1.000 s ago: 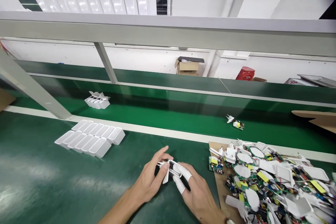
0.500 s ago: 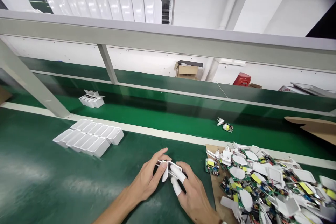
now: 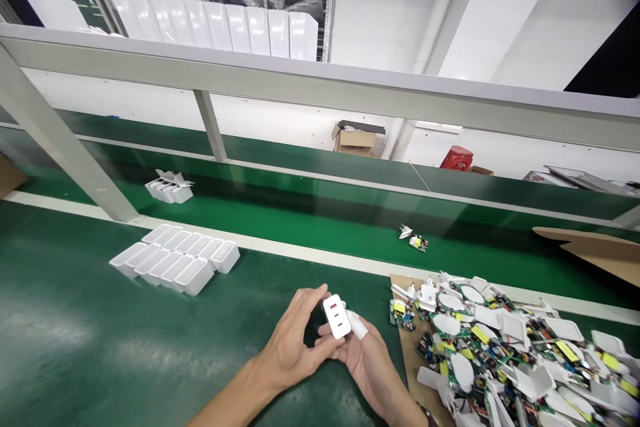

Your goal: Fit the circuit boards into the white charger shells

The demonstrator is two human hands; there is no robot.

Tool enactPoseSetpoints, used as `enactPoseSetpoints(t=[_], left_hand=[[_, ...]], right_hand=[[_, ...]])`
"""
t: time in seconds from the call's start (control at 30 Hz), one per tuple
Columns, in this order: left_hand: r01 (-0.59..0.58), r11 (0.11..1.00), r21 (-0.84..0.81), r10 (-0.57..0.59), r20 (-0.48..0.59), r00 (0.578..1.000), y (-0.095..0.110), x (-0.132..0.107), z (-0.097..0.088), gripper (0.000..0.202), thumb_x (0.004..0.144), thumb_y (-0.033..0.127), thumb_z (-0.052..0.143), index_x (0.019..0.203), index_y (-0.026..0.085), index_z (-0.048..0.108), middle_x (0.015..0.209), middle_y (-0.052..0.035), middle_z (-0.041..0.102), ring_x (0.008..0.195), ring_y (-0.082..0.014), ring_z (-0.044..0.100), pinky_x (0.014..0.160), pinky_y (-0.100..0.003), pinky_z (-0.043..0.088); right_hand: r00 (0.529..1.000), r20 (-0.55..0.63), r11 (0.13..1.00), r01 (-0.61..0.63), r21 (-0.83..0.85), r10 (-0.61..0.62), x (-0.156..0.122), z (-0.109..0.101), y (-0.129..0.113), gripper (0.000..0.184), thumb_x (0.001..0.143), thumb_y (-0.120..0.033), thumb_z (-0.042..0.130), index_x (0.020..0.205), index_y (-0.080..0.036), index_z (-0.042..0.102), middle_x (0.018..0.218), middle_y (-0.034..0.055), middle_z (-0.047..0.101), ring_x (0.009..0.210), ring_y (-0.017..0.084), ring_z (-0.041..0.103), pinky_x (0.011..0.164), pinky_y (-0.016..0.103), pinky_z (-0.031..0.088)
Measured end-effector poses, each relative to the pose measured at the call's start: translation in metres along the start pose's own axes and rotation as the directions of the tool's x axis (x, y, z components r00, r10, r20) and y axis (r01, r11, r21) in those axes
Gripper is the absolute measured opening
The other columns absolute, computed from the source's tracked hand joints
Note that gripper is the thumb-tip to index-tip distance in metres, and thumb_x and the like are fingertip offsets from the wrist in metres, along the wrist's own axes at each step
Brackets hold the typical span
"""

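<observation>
Between my two hands is a white USB charger point(image 3: 337, 317), its port face turned up toward me with one red port and two dark slots. My left hand point(image 3: 293, 333) is closed on its left side, thumb below and fingers at the top edge. My right hand point(image 3: 367, 353) grips the right side, a white finger cover point(image 3: 357, 325) on one of its fingers. The charger's far side is hidden by the hands. To the right, a heap of circuit boards and white plastic parts point(image 3: 500, 340) lies on a cardboard sheet point(image 3: 407, 363).
White open housings point(image 3: 173, 257) stand in rows on the green table point(image 3: 75, 320) at left. Beyond the pale strip, the green belt point(image 3: 280, 213) carries a group of filled housings point(image 3: 169, 187) and a small board with a plug part point(image 3: 414, 237). A metal frame point(image 3: 210, 123) crosses behind.
The charger has been turned so that its port face shows; before, white parts were seen edge-on between my fingers. Small pieces on the belt have shifted left in view.
</observation>
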State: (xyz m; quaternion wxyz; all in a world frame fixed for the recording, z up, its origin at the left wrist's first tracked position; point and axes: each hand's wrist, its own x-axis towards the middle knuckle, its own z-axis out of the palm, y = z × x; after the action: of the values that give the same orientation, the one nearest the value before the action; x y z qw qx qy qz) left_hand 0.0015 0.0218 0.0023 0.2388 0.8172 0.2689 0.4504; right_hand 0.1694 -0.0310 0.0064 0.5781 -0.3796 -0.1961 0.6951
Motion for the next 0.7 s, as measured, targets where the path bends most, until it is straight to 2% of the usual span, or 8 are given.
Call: enactPoseSetpoints(t=[0.17,0.27,0.33,0.43,0.47,0.53,0.6,0.7], left_hand=[[0.01,1.0,0.009,-0.01,0.038,0.999,0.0,0.0,-0.003,0.081,0.095,0.02,0.074,0.162,0.029,0.028,0.133,-0.0135,0.062,0.12,-0.0298,0.061,0.101,-0.047,0.057],[0.043,0.997,0.062,-0.048,0.07,0.996,-0.003,-0.002,-0.002,0.084,0.095,0.024,0.073,0.163,0.032,0.024,0.136,-0.0135,0.062,0.124,-0.0317,0.06,0.105,-0.053,0.055],[0.115,0.988,0.106,-0.124,0.076,0.989,-0.008,-0.004,0.0,0.083,0.096,0.024,0.07,0.163,0.033,0.023,0.134,-0.013,0.062,0.124,-0.0321,0.062,0.106,-0.055,0.054],[0.302,0.946,0.12,-0.311,0.058,0.949,-0.019,-0.004,0.002,0.077,0.095,0.027,0.067,0.161,0.029,0.028,0.129,-0.0115,0.065,0.12,-0.0307,0.066,0.105,-0.054,0.055],[0.364,0.925,0.113,-0.37,0.046,0.928,-0.022,-0.001,0.002,0.076,0.093,0.03,0.068,0.16,0.028,0.03,0.13,-0.0115,0.066,0.121,-0.0306,0.067,0.107,-0.053,0.055],[0.449,0.888,0.097,-0.453,0.019,0.891,-0.027,0.009,0.002,0.076,0.091,0.034,0.07,0.158,0.026,0.034,0.136,-0.0115,0.065,0.125,-0.0306,0.066,0.111,-0.051,0.053],[0.479,0.875,0.076,-0.482,0.024,0.876,-0.029,0.024,0.003,0.079,0.088,0.037,0.071,0.157,0.026,0.035,0.143,-0.0109,0.065,0.126,-0.0302,0.067,0.112,-0.049,0.052],[0.47,0.882,0.035,-0.47,0.104,0.876,-0.029,0.05,0.014,0.083,0.085,0.037,0.072,0.158,0.026,0.035,0.142,-0.0104,0.066,0.121,-0.0294,0.07,0.111,-0.048,0.052]], right_hand=[[0.999,-0.033,0.996,0.035,-0.077,-0.038,0.004,-0.007,0.005,0.06,0.077,-0.064,0.086,0.108,-0.013,0.075,0.096,0.0155,0.081,0.093,0.034,0.079,0.092,0.052,0.06],[0.958,-0.063,0.9,0.239,-0.366,-0.28,0.006,-0.013,0.011,0.056,0.087,-0.06,0.077,0.123,-0.017,0.072,0.122,0.0159,0.077,0.112,0.033,0.074,0.1,0.048,0.059],[0.891,0.071,0.697,0.398,-0.597,-0.448,0.004,-0.015,0.013,0.044,0.098,-0.047,0.067,0.133,-0.021,0.067,0.136,0.014,0.07,0.12,0.029,0.071,0.104,0.041,0.058],[0.767,0.345,0.262,0.543,-0.798,-0.541,-0.001,-0.019,0.009,0.037,0.104,-0.025,0.049,0.139,-0.024,0.062,0.14,0.0113,0.066,0.122,0.022,0.069,0.105,0.034,0.058],[0.717,0.409,0.091,0.546,-0.833,-0.565,-0.002,-0.022,0.007,0.04,0.103,-0.019,0.046,0.14,-0.023,0.061,0.139,0.0116,0.067,0.123,0.022,0.069,0.106,0.034,0.058],[0.641,0.469,-0.221,0.43,-0.875,-0.608,0.0,-0.032,0.002,0.046,0.097,-0.012,0.046,0.14,-0.019,0.062,0.141,0.0148,0.067,0.127,0.027,0.067,0.108,0.042,0.057],[0.643,0.438,-0.414,0.2,-0.888,-0.629,0.004,-0.043,-0.003,0.047,0.091,-0.01,0.052,0.136,-0.013,0.067,0.145,0.0209,0.065,0.132,0.038,0.063,0.111,0.056,0.053],[0.731,0.288,-0.505,-0.089,-0.858,-0.619,0.012,-0.059,-0.01,0.045,0.086,-0.011,0.059,0.128,-0.009,0.073,0.146,0.0282,0.063,0.137,0.05,0.056,0.111,0.074,0.043]])
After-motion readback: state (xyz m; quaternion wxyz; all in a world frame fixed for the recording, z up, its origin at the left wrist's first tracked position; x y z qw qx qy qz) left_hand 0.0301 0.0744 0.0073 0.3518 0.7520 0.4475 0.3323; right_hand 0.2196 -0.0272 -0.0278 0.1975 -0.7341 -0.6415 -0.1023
